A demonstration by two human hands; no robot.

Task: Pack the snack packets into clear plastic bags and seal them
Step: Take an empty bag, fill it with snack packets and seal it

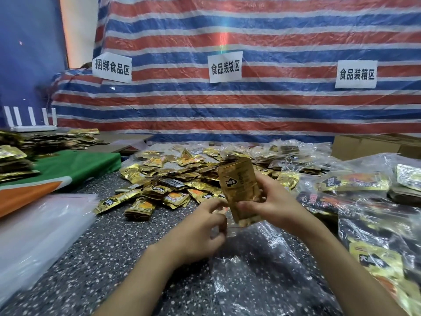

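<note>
My right hand (271, 201) is wrapped round an upright stack of gold snack packets (239, 190), thumb across the front, over the middle of the desk (102, 258). My left hand (205, 229), fingers curled, pinches the mouth of the clear plastic bag (262, 270), which sprawls toward the near edge. The loose packet pile (173, 179) lies toward the far edge, with filled bags (364, 224) along the right edge.

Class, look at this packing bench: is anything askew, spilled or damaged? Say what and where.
Nothing looks torn. The loose snack packets sprawl in a heap at all angles across the middle of the table, like a spill, and the clear bag nearest the camera lies crumpled. The right hand grips a tidy gold stack.
</note>
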